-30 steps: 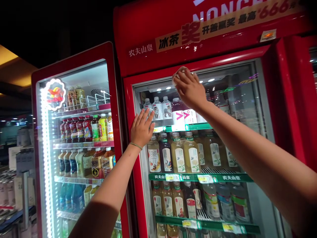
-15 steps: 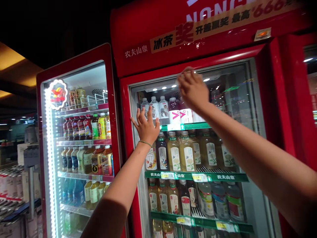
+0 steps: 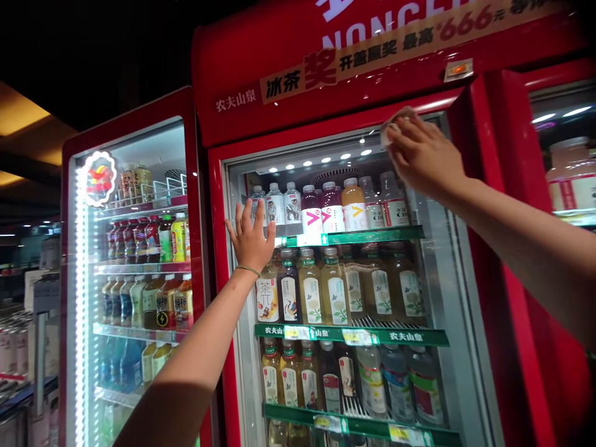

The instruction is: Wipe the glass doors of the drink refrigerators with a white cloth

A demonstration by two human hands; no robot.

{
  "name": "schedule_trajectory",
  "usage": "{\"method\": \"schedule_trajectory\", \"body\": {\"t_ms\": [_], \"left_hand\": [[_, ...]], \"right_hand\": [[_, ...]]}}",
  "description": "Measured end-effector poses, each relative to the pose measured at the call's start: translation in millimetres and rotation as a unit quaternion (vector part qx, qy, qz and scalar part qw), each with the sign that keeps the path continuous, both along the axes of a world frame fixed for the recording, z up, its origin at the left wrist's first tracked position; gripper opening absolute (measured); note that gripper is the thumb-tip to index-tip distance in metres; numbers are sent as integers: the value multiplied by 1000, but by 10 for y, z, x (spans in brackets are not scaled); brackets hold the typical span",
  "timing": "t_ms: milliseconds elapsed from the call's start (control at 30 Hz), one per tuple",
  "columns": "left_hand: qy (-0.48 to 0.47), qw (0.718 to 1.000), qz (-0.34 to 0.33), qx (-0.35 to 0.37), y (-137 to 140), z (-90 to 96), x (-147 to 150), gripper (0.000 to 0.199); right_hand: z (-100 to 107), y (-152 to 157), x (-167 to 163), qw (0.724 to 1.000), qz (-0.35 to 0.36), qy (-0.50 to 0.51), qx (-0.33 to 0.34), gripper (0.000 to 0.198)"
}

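Note:
My left hand (image 3: 252,239) lies with its fingers spread against the glass door of the red drinks fridge (image 3: 216,205), near the door's left side. A thin cord circles that wrist. High on the same door, toward the upper right corner, my right hand (image 3: 423,149) presses a crumpled pale cloth (image 3: 386,133) to the glass. Most of the cloth is hidden under the fingers. Behind the glass, a white-labelled purple drink bottle (image 3: 311,214) and several other bottles stand on green-edged shelves (image 3: 382,234).
A second lit fridge (image 3: 69,248) with several shelves of drinks stands to the left. On the right, part of another red-framed fridge (image 3: 549,77) shows a large bottle (image 3: 572,161). An orange-lit switch (image 3: 459,69) sits above the door.
My right hand has moved right across the top of the glass with the cloth, uncovering an orange drink bottle. My left hand stays spread on the door. The view has turned slightly right.

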State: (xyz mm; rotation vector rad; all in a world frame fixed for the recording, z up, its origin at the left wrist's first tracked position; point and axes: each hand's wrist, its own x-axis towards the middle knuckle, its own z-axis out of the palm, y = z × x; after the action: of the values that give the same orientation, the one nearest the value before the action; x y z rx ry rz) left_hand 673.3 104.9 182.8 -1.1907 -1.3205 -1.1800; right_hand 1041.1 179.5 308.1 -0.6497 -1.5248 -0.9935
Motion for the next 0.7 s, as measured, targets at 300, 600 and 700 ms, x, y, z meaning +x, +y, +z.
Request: {"method": "schedule_trajectory", "body": {"t_ms": [300, 600, 700], "left_hand": [[7, 1000, -11, 17, 50, -24, -1, 61], [0, 998, -49, 37, 21, -23, -21, 59], [3, 997, -64, 43, 11, -31, -20, 59]], "right_hand": [[-59, -6, -330, 986, -19, 155, -60, 57], [-301, -233, -1664, 993, -23, -116, -2, 54], [-254, -196, -1257, 989, -60, -135, -3, 57]]}}
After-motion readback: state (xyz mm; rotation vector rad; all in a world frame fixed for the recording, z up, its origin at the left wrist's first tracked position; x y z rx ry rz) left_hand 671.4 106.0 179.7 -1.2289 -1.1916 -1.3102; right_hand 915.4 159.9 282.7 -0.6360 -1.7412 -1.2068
